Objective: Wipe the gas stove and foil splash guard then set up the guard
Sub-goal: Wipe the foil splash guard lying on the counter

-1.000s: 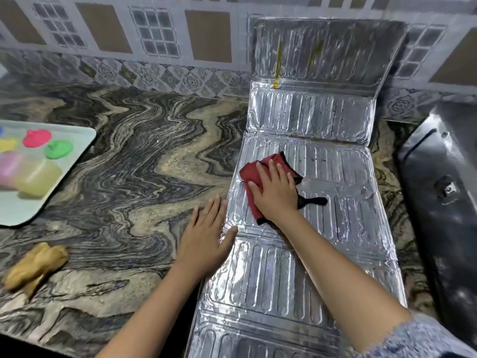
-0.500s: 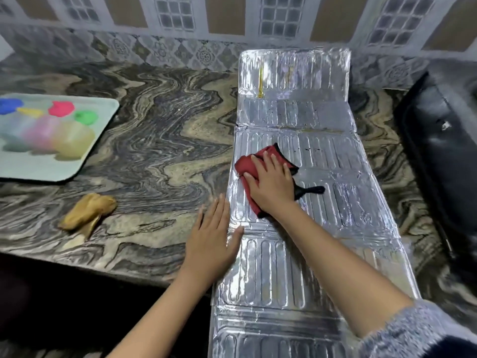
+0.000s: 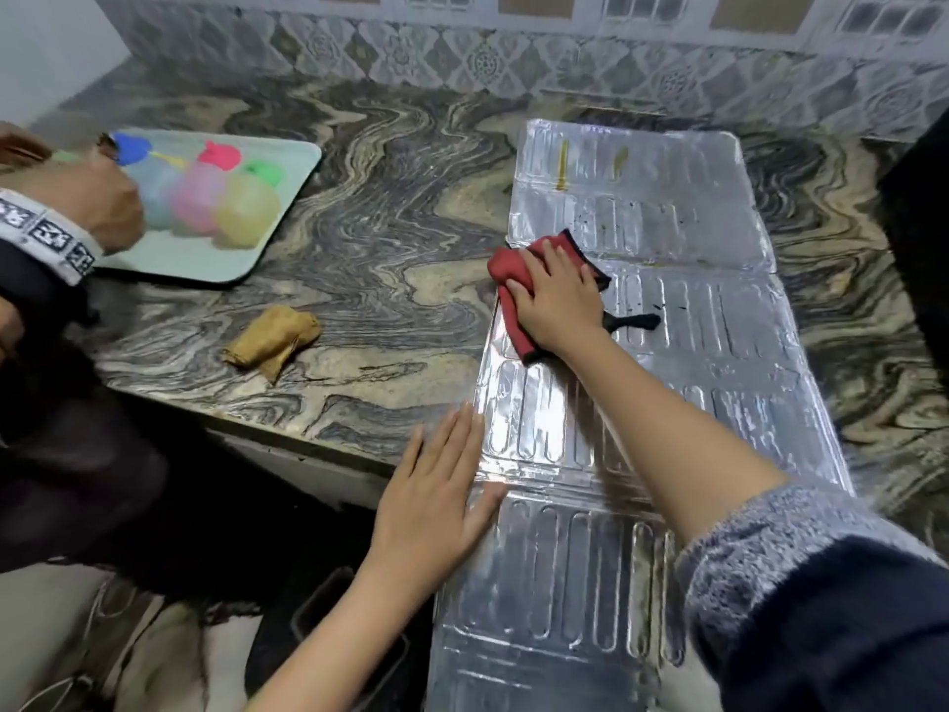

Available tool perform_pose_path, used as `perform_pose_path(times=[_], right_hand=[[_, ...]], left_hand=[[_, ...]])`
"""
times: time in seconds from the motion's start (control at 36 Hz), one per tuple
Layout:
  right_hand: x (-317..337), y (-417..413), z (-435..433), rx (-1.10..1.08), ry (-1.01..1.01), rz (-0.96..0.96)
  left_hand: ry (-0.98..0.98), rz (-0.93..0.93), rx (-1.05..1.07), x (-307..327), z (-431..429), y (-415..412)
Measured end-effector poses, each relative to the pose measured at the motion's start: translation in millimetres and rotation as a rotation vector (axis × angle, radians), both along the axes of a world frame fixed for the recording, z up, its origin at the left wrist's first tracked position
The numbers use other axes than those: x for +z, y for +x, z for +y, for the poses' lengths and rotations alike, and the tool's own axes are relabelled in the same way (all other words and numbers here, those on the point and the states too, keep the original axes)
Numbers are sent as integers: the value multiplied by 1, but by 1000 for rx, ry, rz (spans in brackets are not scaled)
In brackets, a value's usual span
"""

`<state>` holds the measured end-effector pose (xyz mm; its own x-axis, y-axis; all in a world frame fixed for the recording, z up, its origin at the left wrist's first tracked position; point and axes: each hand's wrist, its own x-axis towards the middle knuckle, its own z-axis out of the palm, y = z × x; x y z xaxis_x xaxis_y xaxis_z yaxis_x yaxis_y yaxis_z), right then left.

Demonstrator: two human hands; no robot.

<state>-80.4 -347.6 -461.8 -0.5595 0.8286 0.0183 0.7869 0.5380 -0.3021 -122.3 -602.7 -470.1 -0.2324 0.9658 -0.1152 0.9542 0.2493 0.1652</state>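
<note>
The silver foil splash guard (image 3: pixel 693 382) lies flat and unfolded across the marble counter, its near end hanging past the counter edge. Yellow streaks and dark specks mark its far panels. My right hand (image 3: pixel 557 300) presses a red cloth with black trim (image 3: pixel 506 272) onto the guard's left side, fingers spread over it. My left hand (image 3: pixel 436 501) lies flat, fingers apart, on the guard's left edge nearer to me. The black gas stove (image 3: pixel 919 238) shows only as a dark mass at the right edge.
A pale tray (image 3: pixel 205 254) with coloured plastic items stands at the counter's left. A crumpled tan cloth (image 3: pixel 274 339) lies on the marble near the front edge. Another person's hand and dark sleeve (image 3: pixel 67 218) reach in from the left.
The camera view has tilted down and pulled back, and another person's arm has come into view at left. Both hands hold nearly the same spots on the guard.
</note>
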Motion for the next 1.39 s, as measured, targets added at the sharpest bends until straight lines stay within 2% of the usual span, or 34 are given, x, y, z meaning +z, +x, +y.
perform_pose_path(times=[0.17,0.33,0.5,0.86,0.97,1.25,1.39], right_hand=[[-4,32,2,-1,20,5],[-4,55,-9,58,13,-3],[-3,89,-19,64,6,-8],[-2,213,-15,-218,15,-33],[-5,228,-6,-381,51,-5],[-2,205,33,-770,45,33],[-2,172,43,-723,2,13]], left_hand=[[64,-16,-48,8,-3,1],[142,-95,-26,19,51,5],[41,-42,-41,-4,72,8],[30,-81,-45,-5,70,8],[52,-87,-49,-6,69,8],[86,-106,-58,-5,68,8],[79,-138,-43,-6,68,5]])
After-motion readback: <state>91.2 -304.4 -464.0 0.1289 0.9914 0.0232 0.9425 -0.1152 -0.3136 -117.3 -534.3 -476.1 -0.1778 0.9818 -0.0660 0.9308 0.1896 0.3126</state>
